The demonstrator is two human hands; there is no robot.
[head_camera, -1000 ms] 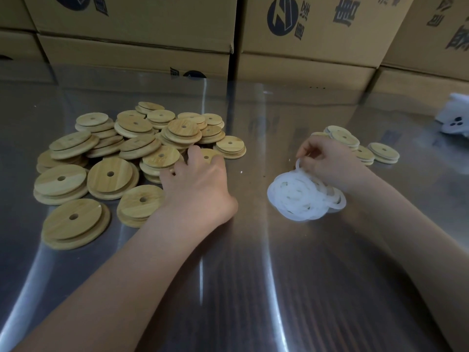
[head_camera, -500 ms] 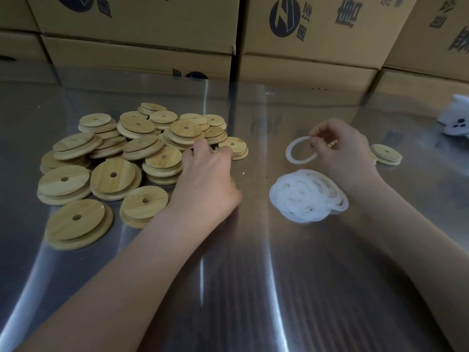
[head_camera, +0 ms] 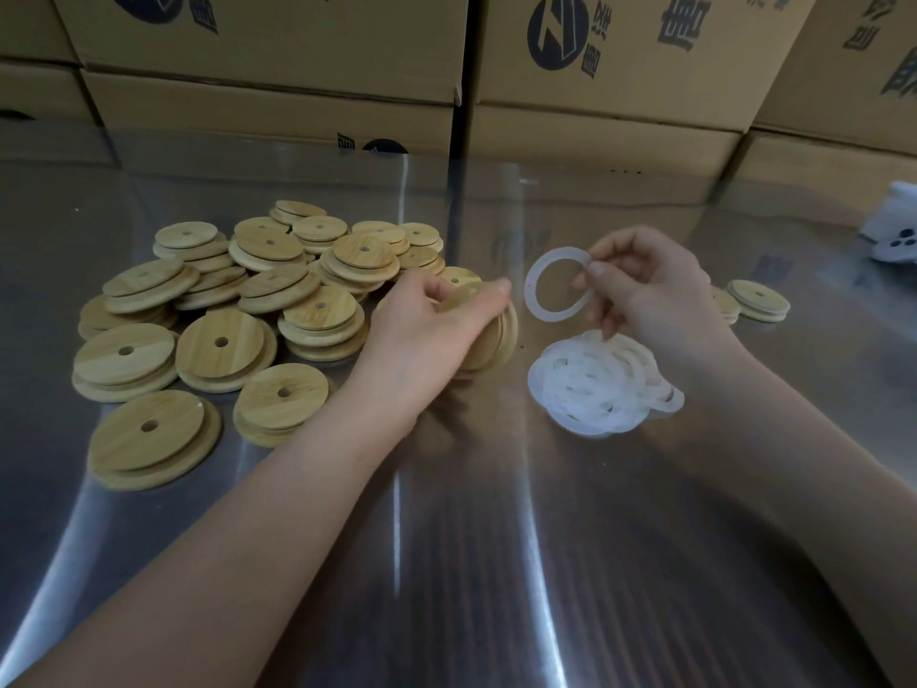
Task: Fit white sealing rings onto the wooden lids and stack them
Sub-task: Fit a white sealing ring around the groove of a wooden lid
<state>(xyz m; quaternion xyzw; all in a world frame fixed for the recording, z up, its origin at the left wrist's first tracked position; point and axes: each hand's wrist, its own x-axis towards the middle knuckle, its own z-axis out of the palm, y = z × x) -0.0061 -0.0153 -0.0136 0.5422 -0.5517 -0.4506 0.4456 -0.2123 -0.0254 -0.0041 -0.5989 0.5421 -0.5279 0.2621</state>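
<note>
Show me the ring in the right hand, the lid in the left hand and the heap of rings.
white ring (head_camera: 531, 290), head view, left side of its band.
wooden lid (head_camera: 489, 340), head view, bare face beside the fingers.
heap of rings (head_camera: 595, 384), head view, middle of the heap.
</note>
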